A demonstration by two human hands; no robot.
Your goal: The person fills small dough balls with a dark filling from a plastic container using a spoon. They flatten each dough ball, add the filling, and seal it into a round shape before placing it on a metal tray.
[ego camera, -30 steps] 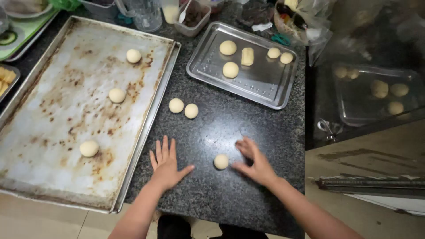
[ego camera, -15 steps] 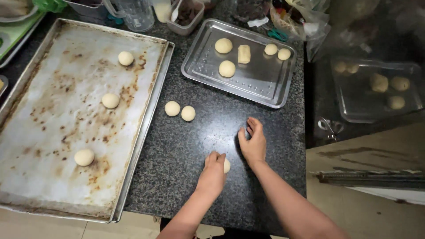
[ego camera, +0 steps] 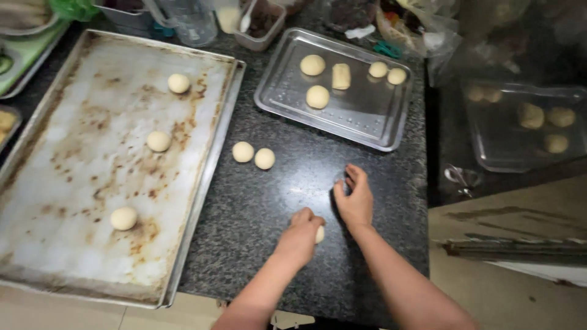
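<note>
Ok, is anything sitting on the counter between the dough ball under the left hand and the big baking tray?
Nothing visible does. The left hand cups the dough ball on the dark counter, and the stretch toward the big baking tray is bare. Two loose dough balls lie farther up, off that line.

Kitchen: granite counter [ego camera: 287, 201], baking trays [ego camera: 92, 183], dough balls [ego camera: 254, 155].

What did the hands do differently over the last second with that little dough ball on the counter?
The left hand, lying flat on the counter before, crossed over and now cups the dough ball. The right hand, which was on the ball, let go and rests beside it. The two loose balls and both trays' dough pieces stayed put.
</note>
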